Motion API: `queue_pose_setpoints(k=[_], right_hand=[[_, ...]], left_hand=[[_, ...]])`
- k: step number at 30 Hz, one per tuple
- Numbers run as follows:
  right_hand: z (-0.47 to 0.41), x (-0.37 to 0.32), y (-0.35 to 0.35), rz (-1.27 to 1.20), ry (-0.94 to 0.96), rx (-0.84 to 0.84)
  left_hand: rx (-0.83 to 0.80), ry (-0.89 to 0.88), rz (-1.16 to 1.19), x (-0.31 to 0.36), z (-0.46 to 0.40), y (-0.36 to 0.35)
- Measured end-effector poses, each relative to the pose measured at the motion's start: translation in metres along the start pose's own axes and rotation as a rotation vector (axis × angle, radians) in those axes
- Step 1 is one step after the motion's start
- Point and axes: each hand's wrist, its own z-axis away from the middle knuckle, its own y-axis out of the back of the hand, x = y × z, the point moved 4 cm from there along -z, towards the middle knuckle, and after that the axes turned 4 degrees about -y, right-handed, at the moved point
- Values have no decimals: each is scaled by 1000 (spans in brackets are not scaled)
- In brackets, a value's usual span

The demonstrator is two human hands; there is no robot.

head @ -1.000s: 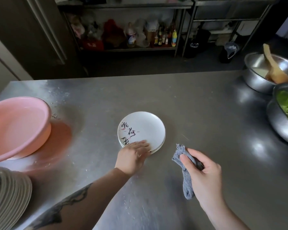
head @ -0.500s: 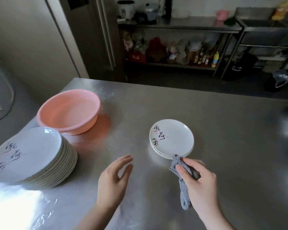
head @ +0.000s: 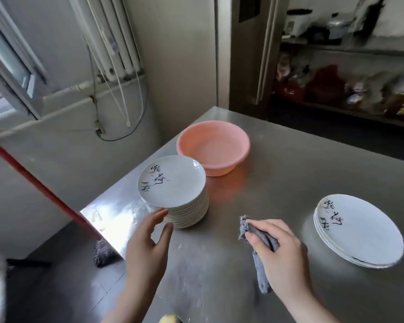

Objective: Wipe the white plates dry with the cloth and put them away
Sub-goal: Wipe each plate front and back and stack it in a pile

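A person's left hand (head: 149, 238), fingers spread and empty, reaches the near rim of a tall stack of white plates (head: 175, 192) just in front of a pink basin (head: 214, 148); the right hand (head: 280, 255) grips a grey cloth (head: 261, 243); best lift only the top plate, thumb over rim.

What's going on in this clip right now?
A person is drying plates at a steel table. The right hand grips a grey cloth; the open left hand reaches for the tall plate stack beside a pink basin. A short plate stack sits to the right.
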Motion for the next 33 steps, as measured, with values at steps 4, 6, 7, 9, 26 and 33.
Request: queue_pose_setpoints(k=[4, 6, 7, 9, 26, 33], right_hand=[[-13, -15, -42, 17, 19, 33], [-19, -22, -67, 51, 21, 79], [-22, -25, -79, 65, 9, 100], [-26, -34, -105, 73, 4, 132], [-45, -76, -172, 52, -89, 338], [-44, -83, -167, 37, -33, 399]], left_hand=[[84, -17, -31, -25, -55, 26], [56, -21, -40, -41, -87, 33], [19, -23, -60, -49, -102, 34], [-77, -55, -106, -64, -128, 33], [-440, 266, 71, -95, -208, 9], [-470, 267, 60, -85, -209, 12]])
